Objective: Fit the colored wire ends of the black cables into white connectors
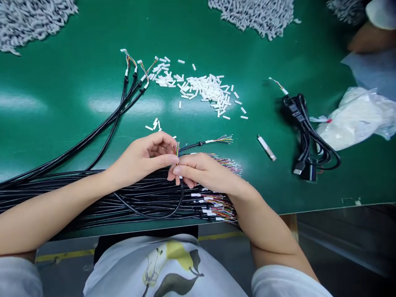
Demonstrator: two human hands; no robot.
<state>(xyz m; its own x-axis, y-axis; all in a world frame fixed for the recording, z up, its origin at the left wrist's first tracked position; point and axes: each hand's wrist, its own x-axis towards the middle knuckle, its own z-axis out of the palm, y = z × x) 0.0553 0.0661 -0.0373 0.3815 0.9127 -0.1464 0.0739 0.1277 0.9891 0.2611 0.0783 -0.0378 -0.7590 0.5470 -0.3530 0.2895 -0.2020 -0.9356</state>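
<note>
Between my two hands a black cable (182, 194) is held up, its end of thin coloured wires pointing away from me. My left hand (144, 159) pinches the coloured wires (176, 149) between thumb and fingers. Just below, my right hand (201, 171) grips the cable end near its white sleeve, thumb on top. Beneath both hands lies a thick bundle of black cables (139, 202), their stripped coloured wire ends (221, 206) fanned out to the right. One more cable end (219, 140) with loose wires lies just beyond my right hand.
Small white tubes (207, 88) lie scattered past my hands. Finished-looking cables with connectors (131, 84) lie left. To the right are a white-handled tool (266, 147), a coiled USB cable (305, 132) and a plastic bag (355, 119). Grey piles (256, 14) sit at the back; another person's arm (374, 37) is top right.
</note>
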